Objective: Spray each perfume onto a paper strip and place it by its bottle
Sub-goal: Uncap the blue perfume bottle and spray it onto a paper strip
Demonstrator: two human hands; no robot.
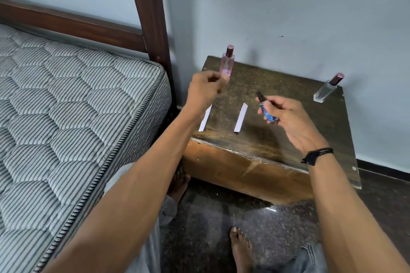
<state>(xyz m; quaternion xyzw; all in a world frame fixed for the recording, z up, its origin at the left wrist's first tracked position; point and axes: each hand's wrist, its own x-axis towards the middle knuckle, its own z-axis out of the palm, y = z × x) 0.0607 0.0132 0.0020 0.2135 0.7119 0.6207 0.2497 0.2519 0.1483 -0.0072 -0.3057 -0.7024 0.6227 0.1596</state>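
To your left lies the striped, quilted mattress [66,117], filling that whole side of the view, with the dark wooden bedpost [150,13] rising at its far corner against the pale wall [288,6]. Beside the post stands the worn wooden bedside table [288,131], its dark top scuffed and its front edge chipped, set on the speckled floor [210,217] where your bare feet show below.

Your left hand [205,90] is raised over the table's left side, fingers curled in and closed together; whether they pinch anything you cannot tell from here. Your right hand [286,115] hovers over the middle of the table with its fingers wrapped around a small blue perfume bottle [267,113], tilted so its dark nozzle points up and to the left. A black band [316,155] circles that wrist.

At the far left corner of the table the pink perfume bottle [226,62] stands upright, partly behind your left hand. At the far right corner the clear perfume bottle [327,88] stands near the wall, well apart from the pink one.

Two white paper strips lie flat on the tabletop: the left strip [205,121] by the table's left edge, partly hidden under your left wrist, and the middle strip [240,118] just left of the blue bottle.
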